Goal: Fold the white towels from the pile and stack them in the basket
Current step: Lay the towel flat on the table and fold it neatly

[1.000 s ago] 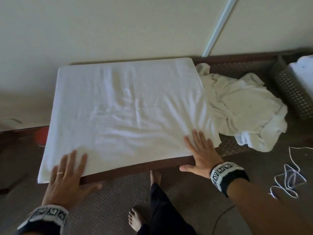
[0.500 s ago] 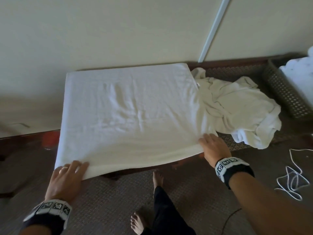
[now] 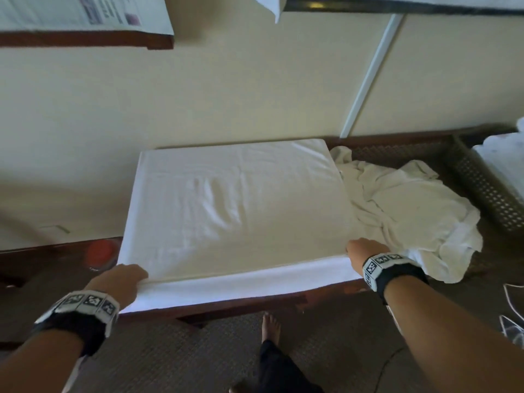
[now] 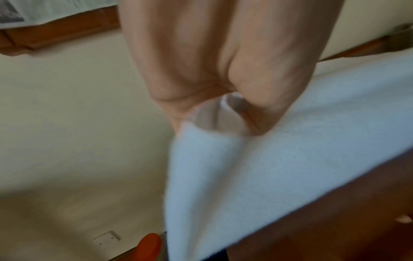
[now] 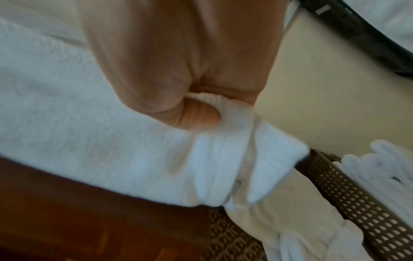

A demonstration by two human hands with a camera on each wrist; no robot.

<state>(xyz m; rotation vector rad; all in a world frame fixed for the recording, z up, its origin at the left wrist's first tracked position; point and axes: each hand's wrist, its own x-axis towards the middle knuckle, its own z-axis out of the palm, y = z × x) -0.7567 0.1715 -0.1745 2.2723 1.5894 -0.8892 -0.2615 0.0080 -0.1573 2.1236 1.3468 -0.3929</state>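
A white towel [image 3: 238, 205] lies spread flat over a low dark wooden table [image 3: 226, 306] against the wall. My left hand [image 3: 122, 282] pinches its near left corner [image 4: 223, 159], and my right hand [image 3: 365, 249] pinches its near right corner [image 5: 223, 159]. Both corners are lifted a little, and the near edge curls up off the table. A crumpled pile of white towels [image 3: 411, 211] sits just right of the spread towel. The woven basket [image 3: 487, 188] stands at the far right with folded white towels [image 3: 502, 163] in it.
A cream wall runs right behind the table. An orange round object [image 3: 100, 251] sits left of the towel. A white cord [image 3: 513, 321] lies on the brown carpet at right. My bare foot [image 3: 270, 327] and dark trouser leg are under the table's front edge.
Both hands went from lying flat on the towel's near edge to pinching its near corners and lifting them. The head view has tilted upward.
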